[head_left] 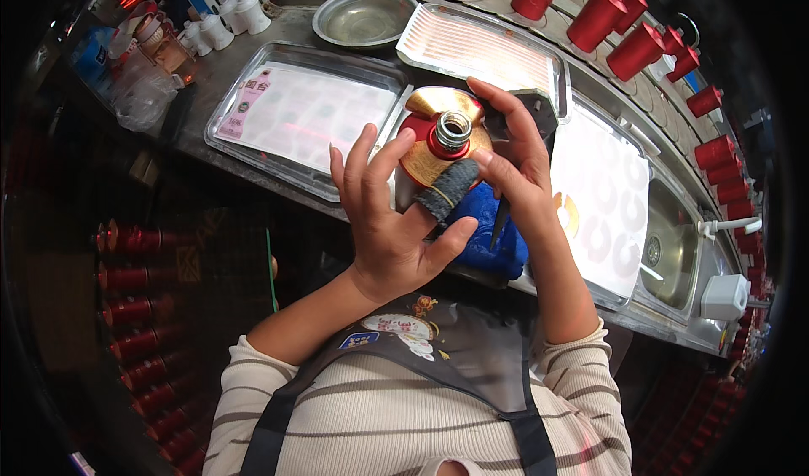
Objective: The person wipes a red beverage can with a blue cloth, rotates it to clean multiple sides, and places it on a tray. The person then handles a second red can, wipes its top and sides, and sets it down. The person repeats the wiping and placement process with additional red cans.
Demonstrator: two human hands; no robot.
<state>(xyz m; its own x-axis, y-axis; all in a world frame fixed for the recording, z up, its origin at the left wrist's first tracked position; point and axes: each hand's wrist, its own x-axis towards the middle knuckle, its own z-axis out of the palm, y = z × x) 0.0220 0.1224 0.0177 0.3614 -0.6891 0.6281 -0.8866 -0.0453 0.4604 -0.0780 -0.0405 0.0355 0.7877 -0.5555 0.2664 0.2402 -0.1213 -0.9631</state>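
In front of me is a red bottle (412,172) with a bare threaded silver neck. A gold curved label (431,167) lies round its shoulder, and its far part stands up behind the neck. My left hand (379,244) has its fingers spread. Its index finger, in a grey cloth finger cover (452,191) with a band round it, presses on the near side of the label. My right hand (529,177) spans the bottle's right side, thumb near the neck and index finger behind the label. Blue cloth (493,236) lies below the bottle.
A white backing sheet (602,189) with faint ring shapes and one gold label piece (571,215) lies at right, beside a sink (674,244). Trays (295,177) and a metal bowl (364,19) stand farther off. Several red bottles (636,50) line the conveyor (489,0).
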